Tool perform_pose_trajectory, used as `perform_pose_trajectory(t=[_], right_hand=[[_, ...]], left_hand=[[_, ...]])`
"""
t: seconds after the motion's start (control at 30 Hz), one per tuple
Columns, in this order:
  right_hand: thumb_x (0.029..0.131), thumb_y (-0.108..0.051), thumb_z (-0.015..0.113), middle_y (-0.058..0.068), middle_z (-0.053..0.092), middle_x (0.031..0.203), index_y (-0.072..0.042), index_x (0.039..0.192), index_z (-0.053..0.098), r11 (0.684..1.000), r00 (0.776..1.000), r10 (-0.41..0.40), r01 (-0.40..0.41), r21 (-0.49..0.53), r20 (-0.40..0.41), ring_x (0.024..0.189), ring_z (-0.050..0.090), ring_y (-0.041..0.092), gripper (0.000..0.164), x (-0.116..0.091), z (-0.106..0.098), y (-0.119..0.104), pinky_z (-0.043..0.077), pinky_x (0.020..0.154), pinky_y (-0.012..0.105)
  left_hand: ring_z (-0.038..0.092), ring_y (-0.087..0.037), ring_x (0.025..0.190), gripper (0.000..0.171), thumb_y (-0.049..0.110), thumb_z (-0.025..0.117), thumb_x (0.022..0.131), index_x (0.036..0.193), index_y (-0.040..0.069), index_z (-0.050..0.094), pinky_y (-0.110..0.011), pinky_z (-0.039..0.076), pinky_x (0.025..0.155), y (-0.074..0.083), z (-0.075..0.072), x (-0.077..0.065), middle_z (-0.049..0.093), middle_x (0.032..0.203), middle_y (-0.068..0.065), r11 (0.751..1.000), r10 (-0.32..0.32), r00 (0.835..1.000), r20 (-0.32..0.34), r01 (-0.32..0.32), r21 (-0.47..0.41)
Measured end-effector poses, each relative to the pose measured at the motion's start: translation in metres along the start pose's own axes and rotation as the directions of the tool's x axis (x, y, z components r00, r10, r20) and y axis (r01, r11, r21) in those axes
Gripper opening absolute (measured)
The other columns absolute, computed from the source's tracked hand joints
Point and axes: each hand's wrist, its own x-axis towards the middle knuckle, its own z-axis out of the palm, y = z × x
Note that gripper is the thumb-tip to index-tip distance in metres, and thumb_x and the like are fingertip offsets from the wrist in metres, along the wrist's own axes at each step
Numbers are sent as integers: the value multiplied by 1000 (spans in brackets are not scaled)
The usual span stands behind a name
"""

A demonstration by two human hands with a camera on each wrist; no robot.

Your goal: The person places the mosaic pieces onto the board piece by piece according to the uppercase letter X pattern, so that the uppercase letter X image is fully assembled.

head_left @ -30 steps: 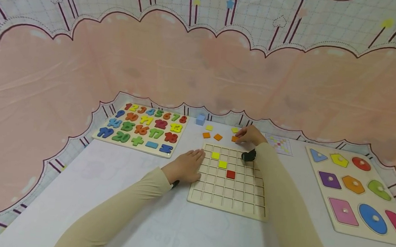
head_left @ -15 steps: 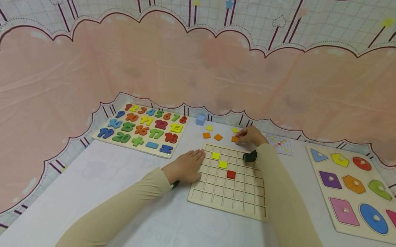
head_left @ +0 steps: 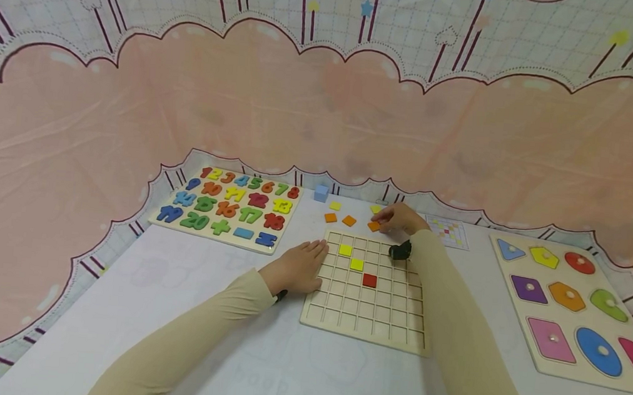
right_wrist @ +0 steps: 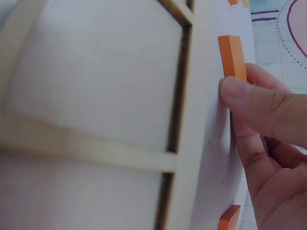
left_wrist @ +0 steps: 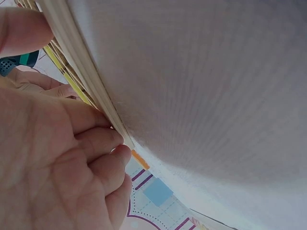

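Observation:
A wooden grid board (head_left: 368, 315) lies on the white table, holding two yellow square tiles and a red square tile (head_left: 369, 280) in a diagonal line. My left hand (head_left: 296, 266) rests along the board's left edge, and in the left wrist view its fingers (left_wrist: 103, 167) touch the side of the board. Beyond the far edge, my right hand (head_left: 402, 219) pinches an orange square tile (head_left: 373, 226) between thumb and fingers. The right wrist view shows this tile (right_wrist: 233, 57) at the thumb tip, just off the board's rim (right_wrist: 194, 96).
Two more orange tiles (head_left: 330, 217) and two yellow tiles (head_left: 335, 206) lie behind the board, near a blue cube (head_left: 321, 193). A number puzzle (head_left: 258, 242) stands left, a shape puzzle (head_left: 515, 315) right. A patterned card (head_left: 449, 232) lies beside my right hand.
The pinched orange tile has turned a little and shifted slightly toward the board. My right hand stays almost in place; my left hand and the board have not moved.

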Motion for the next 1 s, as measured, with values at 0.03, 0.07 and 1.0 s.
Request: perform_pose_trajectory(t=[0.03, 0.07, 1.0], right_hand=[[80, 4, 68, 15, 65, 109, 0, 113, 67, 1000, 1000, 1, -1, -11, -3, 87, 56, 17, 33, 0, 0, 0, 49, 74, 20], [80, 4, 68, 15, 65, 109, 0, 112, 68, 1000, 1000, 0, 0, -22, -2, 88, 56, 17, 32, -1, 0, -1, 49, 75, 20], [80, -6, 72, 14, 69, 106, 0, 108, 68, 979, 979, -168, 179, -96, 113, 89, 61, 13, 29, -33, -24, -11, 53, 85, 29]], left_hand=[[15, -23, 147, 73, 39, 46, 94, 150, 3, 17, -35, 14, 121, 0, 0, 0, 16, 158, -11, 1000, 0, 1000, 1, 0, -1], [15, -23, 147, 73, 39, 46, 94, 150, 3, 17, -35, 14, 121, 0, 0, 0, 16, 158, -11, 1000, 0, 1000, 0, 0, -4], [15, -23, 147, 73, 41, 46, 94, 150, 4, 17, -36, 15, 121, -3, 3, 2, 17, 158, -10, 1000, 2, 1000, -6, -2, -7]])
